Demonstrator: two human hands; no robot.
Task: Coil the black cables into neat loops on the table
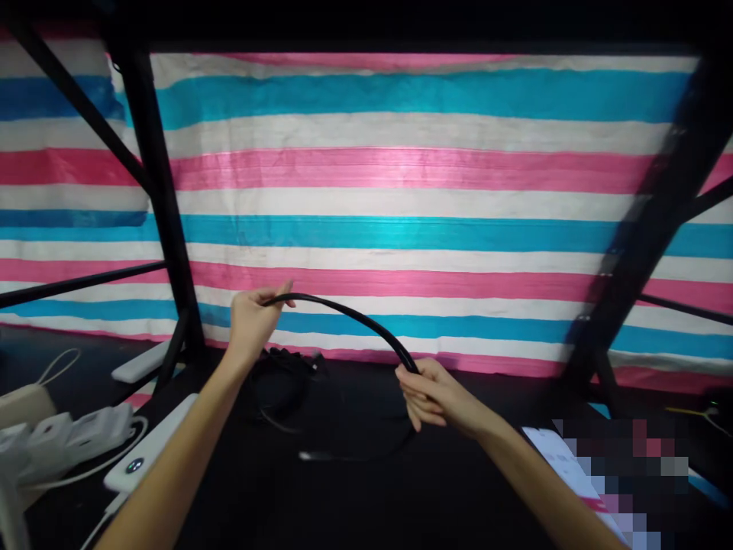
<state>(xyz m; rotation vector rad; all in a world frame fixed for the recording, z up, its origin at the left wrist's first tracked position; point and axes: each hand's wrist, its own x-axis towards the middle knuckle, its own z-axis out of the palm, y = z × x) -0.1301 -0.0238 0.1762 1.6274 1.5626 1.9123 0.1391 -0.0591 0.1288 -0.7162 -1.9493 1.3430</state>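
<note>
A black cable (349, 309) arches between my two hands, above the dark tabletop. My left hand (257, 313) pinches it at the upper left end of the arch. The fingers of my right hand (429, 393) are wrapped round the strands at the lower right end. Below the right hand, a loose end runs down and left to a pale plug (309, 456). Behind my left wrist lies another coiled black cable (280, 382) with a connector near its right side; part of the coil is hidden by my arm.
A white power bank (134, 464) with a lit display lies at the left, beside white plugs (74, 435) and a white cord. To the right, a sheet or screen (553, 458) is partly pixelated. Black frame posts (163, 206) stand before a striped sheet (389, 168).
</note>
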